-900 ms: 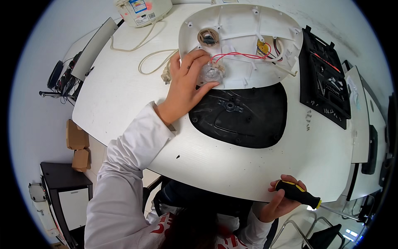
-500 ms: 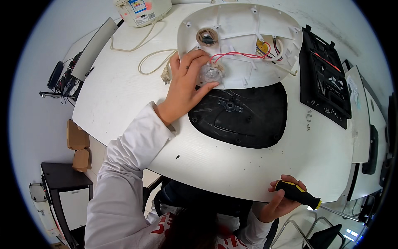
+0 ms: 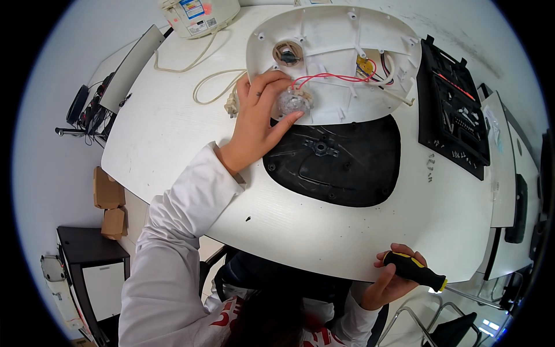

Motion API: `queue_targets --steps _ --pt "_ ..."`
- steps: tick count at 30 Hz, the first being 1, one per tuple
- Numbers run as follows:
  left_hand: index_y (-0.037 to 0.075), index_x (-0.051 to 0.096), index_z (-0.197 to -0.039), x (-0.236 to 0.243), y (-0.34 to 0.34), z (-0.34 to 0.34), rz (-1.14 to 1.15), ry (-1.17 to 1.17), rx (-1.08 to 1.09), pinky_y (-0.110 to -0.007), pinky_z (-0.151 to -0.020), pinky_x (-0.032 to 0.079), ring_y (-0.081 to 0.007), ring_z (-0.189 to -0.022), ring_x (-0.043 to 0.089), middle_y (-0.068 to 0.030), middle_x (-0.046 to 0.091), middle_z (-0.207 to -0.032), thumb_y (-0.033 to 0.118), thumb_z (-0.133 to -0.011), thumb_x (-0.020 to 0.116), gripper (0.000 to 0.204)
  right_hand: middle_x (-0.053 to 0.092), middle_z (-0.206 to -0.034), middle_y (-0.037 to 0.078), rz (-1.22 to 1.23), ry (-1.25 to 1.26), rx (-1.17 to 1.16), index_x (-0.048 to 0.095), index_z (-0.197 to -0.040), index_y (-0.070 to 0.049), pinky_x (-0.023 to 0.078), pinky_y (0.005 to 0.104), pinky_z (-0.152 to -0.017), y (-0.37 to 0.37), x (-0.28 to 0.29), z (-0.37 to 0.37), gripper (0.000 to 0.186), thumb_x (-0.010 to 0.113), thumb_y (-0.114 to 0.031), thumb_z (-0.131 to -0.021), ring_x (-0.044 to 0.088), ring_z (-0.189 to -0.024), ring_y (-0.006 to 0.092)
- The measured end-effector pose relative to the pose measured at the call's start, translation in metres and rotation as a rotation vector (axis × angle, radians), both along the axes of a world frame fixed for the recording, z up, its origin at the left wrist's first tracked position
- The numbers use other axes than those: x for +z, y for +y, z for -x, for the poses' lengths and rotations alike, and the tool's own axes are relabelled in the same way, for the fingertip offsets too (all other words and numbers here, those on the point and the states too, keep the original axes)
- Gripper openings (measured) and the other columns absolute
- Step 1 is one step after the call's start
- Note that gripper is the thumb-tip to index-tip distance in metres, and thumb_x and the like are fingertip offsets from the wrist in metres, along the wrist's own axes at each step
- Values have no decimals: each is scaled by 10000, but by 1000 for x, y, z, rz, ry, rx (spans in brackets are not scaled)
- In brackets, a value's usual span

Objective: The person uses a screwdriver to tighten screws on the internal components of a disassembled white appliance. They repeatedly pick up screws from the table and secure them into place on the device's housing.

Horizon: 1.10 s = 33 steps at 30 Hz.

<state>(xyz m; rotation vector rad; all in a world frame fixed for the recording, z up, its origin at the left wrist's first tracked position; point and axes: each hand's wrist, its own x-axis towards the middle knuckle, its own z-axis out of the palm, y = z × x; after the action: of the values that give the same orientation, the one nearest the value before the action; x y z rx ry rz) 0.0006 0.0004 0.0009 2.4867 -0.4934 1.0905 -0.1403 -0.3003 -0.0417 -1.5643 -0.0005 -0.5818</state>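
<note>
My left hand (image 3: pixel 259 110) is curled at the left edge of an upturned white plastic housing (image 3: pixel 329 52). Its fingers and thumb close around a clear round plastic part (image 3: pixel 293 103), to which red wires (image 3: pixel 326 75) run; the fingertips' grip is partly hidden. Below the housing lies a black moulded panel (image 3: pixel 341 168) with a central hub, its upper edge covered by the housing. At the table's near right edge, my right hand (image 3: pixel 388 283) grips a screwdriver (image 3: pixel 413 269) by its black and yellow handle, the shaft pointing right, away from the work.
A black tool case (image 3: pixel 454 110) with bits stands on the right, several loose screws (image 3: pixel 430 168) beside it. At the back left are a pale appliance (image 3: pixel 199 17) and a cord with a plug (image 3: pixel 230 105). Cardboard boxes (image 3: pixel 108 191) sit on the floor at left.
The housing and the clear part have shifted very slightly left with my left hand. My right hand and the screwdriver have barely moved.
</note>
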Motion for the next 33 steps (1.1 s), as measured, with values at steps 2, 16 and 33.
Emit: queue_targets --steps 2,16,33 --pt "43 537 -1133 -1 0 0 3 0 3 -366 -912 293 -280 -1036 408 -98 507 -1192 148 -721 738 470 591 -998 185 -4 -1 -1 311 -1233 -35 509 230 -581 0 0 0 524 623 -137 -825 601 -678 178" --pt "30 472 -1201 1 1 3 5 14 -45 -376 -939 292 -285 -1071 429 -135 482 -1206 49 -693 662 543 595 -1005 182 21 5 -10 308 -1243 -43 504 225 -581 0 -2 1 535 622 -138 -821 603 -685 180" --pt "-18 470 -1206 -5 5 -3 952 295 -247 -290 -838 469 -142 -933 593 -92 569 -1118 149 -895 625 385 599 -1000 175 35 10 -16 315 -1238 -55 505 225 -582 1 -1 2 533 633 -164 -825 605 -682 179"
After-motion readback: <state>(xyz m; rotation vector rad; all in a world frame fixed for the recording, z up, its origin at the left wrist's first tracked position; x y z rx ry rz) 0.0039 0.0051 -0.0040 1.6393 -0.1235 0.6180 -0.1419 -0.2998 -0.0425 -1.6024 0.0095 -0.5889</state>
